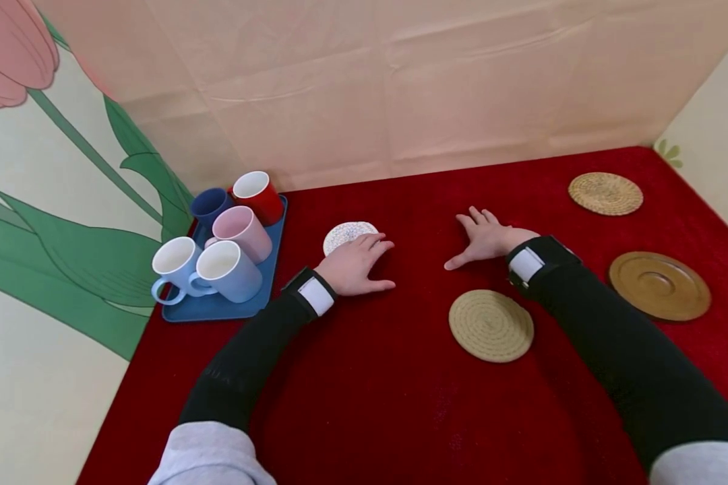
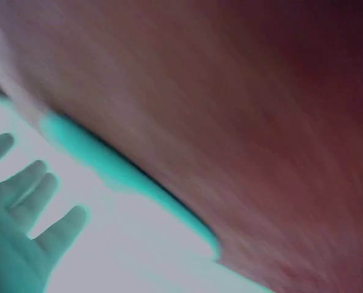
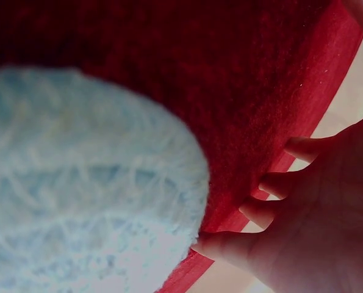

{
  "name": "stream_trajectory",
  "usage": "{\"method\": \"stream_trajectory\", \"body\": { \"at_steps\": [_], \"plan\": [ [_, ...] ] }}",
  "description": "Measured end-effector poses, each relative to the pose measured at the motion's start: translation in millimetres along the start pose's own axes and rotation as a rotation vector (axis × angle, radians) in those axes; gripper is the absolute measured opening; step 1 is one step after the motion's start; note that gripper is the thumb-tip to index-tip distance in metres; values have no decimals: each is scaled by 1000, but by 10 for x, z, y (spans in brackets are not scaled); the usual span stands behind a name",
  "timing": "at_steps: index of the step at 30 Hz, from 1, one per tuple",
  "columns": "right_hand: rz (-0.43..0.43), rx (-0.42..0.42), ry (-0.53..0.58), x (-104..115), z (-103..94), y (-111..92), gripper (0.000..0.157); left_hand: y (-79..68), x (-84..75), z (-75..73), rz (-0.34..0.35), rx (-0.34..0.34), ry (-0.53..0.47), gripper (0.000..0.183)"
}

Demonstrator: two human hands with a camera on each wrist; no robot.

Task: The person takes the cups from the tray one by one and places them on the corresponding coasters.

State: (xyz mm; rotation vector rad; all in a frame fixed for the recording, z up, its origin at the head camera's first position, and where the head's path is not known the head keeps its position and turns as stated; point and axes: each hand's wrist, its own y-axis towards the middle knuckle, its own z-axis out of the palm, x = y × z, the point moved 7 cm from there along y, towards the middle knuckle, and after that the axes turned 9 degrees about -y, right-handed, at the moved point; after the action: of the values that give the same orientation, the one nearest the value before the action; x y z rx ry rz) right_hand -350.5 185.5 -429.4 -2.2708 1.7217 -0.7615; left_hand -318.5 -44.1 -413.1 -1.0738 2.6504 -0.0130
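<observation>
A round white speckled coaster (image 1: 347,236) lies on the red cloth, partly covered by my left hand (image 1: 353,266). The fingers on that hand are extended forward and its thumb points right. Farther right, my right hand (image 1: 484,239) hovers with spread fingers and holds nothing. Below it in the head view lies a round beige woven coaster (image 1: 491,326). In the right wrist view, a large woven round edge (image 3: 96,171) fills the left side, next to my spread fingers (image 3: 224,247). The left wrist view is blurred and washed out; fingers (image 2: 62,229) show at lower left.
At the left, a blue tray (image 1: 218,310) carries several mugs, including a pink mug (image 1: 245,236) and a red mug (image 1: 261,199). Toward the right lie a woven straw mat (image 1: 605,193) and a round brown wooden plate (image 1: 660,285). A beige curtain (image 1: 388,87) hangs behind the table.
</observation>
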Motion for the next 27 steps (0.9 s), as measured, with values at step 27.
{"method": "stream_trajectory", "body": {
  "at_steps": [27],
  "plan": [
    [-94, -170, -153, -692, 53, -615, 93, -78, -223, 226, -113, 195, -105, 88]
  ]
}}
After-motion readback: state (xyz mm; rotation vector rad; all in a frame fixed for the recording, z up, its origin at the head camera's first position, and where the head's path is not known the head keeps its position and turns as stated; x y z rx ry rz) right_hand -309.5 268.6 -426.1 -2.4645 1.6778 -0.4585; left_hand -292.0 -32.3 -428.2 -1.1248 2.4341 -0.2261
